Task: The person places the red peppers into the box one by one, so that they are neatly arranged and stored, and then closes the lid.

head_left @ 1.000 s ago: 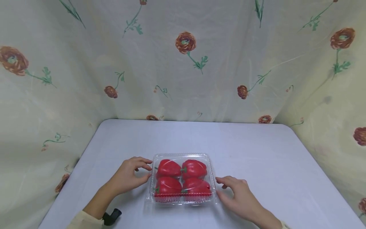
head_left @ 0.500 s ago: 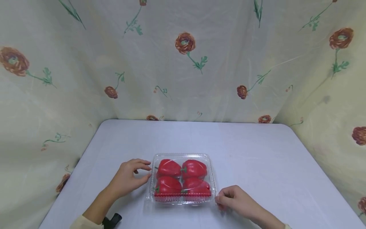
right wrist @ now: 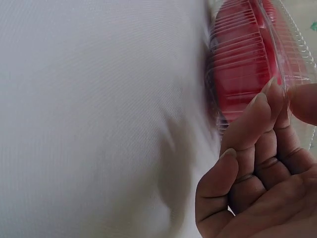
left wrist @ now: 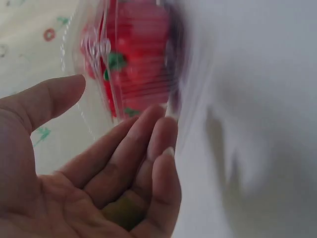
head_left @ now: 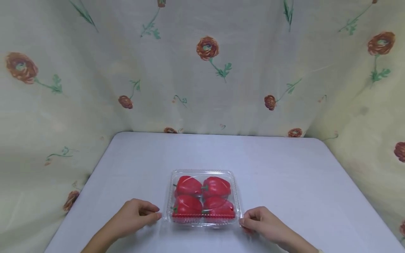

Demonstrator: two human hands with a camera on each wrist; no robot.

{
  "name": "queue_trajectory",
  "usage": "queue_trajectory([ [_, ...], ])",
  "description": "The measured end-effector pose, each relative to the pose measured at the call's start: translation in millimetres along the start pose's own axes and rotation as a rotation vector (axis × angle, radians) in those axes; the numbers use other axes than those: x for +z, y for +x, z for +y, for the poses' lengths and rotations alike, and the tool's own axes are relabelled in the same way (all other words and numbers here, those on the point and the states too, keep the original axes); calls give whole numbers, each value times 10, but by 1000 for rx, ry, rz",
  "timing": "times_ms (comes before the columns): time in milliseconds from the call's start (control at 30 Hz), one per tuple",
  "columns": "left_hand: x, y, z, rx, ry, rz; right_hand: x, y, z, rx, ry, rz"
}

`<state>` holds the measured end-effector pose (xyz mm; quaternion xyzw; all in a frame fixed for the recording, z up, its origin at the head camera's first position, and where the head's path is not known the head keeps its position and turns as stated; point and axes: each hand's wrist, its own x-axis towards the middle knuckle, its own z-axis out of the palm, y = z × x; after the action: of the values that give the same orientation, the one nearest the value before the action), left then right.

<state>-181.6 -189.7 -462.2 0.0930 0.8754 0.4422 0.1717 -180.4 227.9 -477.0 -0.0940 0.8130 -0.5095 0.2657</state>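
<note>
A clear plastic clamshell container point(head_left: 202, 172) holds several red bell peppers point(head_left: 188, 185) with green stems. It lies closed on the table. At its front right corner my right hand point(head_left: 264, 225) pinches the rim; in the right wrist view the thumb and fingers point(right wrist: 270, 106) meet at the clear edge. My left hand point(head_left: 134, 218) is beside the front left corner, fingers bent and fingertips close to the rim. The left wrist view shows the thumb point(left wrist: 59, 96) well apart from the other fingers, with nothing between them and the container's side point(left wrist: 106, 49) just beyond.
The white table point(head_left: 278, 168) reaches back to a hanging cloth point(head_left: 240, 77) printed with orange-brown flowers, which also runs along the left and right sides.
My right hand has gone from beside the container's right side to pinching its front right corner. My left hand has come down the left side toward the front corner. The container has stayed put.
</note>
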Motion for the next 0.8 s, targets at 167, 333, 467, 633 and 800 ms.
queue_trajectory([
  [167, 84, 42, -32, -7, -100, -87, -6, -22, 6, -9, 31, -10],
  [333, 127, 65, -11, -12, -138, -130, 12, -31, -15, 7, 37, -1],
  [467, 142, 58, 17, -15, -173, -170, 17, -35, -18, 21, 42, 6],
  [633, 161, 53, 14, -13, -239, -204, 19, -36, -9, 31, 49, 7],
  [800, 166, 64, -12, -8, -287, -224, 22, -36, -5, 28, 49, 9],
])
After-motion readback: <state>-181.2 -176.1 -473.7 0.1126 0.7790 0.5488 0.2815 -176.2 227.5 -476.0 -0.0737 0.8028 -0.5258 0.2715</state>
